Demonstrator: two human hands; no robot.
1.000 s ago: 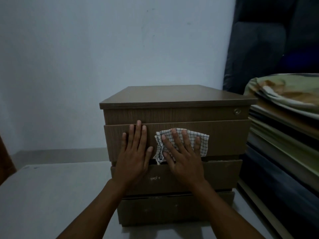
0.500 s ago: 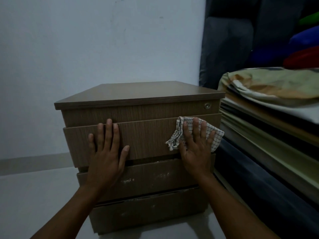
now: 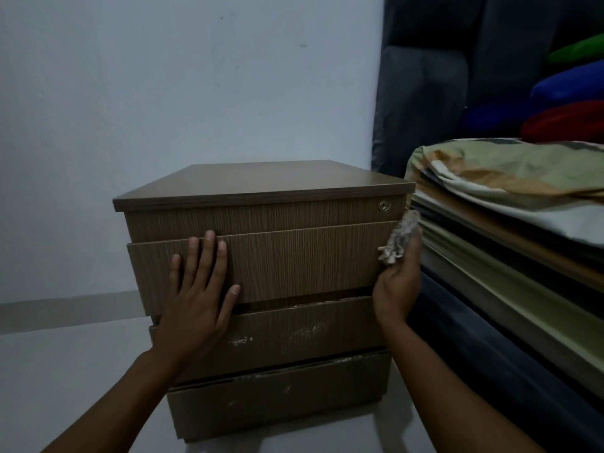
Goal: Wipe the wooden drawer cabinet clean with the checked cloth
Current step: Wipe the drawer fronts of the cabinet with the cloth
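Sliding off the drawer front, my right hand (image 3: 397, 286) now clamps the checked cloth (image 3: 399, 238) at the cabinet's (image 3: 294, 256) right edge. Left hand (image 3: 196, 295) presses flat, fingers spread.

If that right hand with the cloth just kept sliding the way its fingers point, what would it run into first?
The right hand points up along the cabinet's right front edge, with the checked cloth bunched above it. Going straight on, it would probably first meet the overhanging top board near the lock, though depth is unclear.
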